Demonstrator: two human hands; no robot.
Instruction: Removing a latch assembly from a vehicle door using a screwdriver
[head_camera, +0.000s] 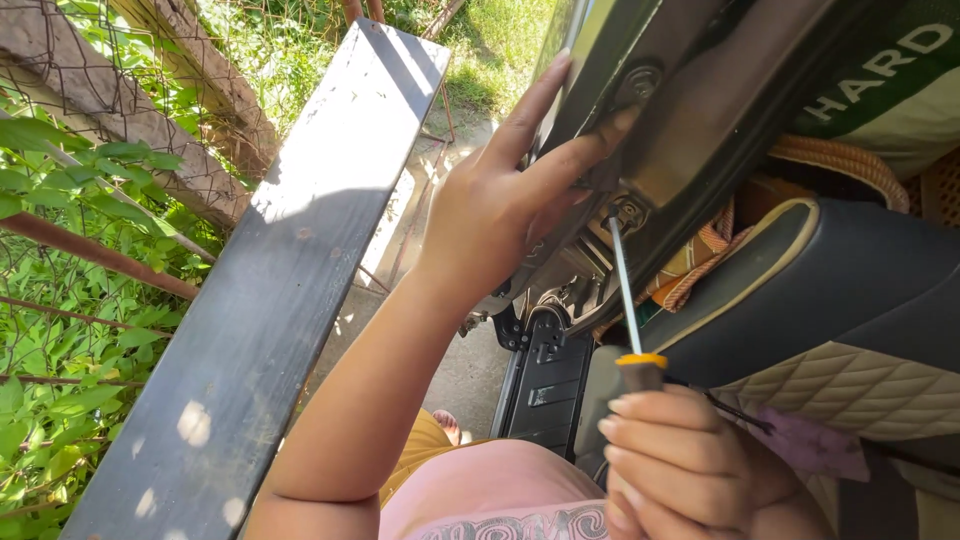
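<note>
One printed item only: dark green and cream band (890, 75) w/ white block lettering, top right corner, above the quilted seat (850, 385). No screens, no signs.

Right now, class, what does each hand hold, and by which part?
The right hand grips a screwdriver by its handle. The left hand holds nothing; its fingers press against the dark panel.
</note>
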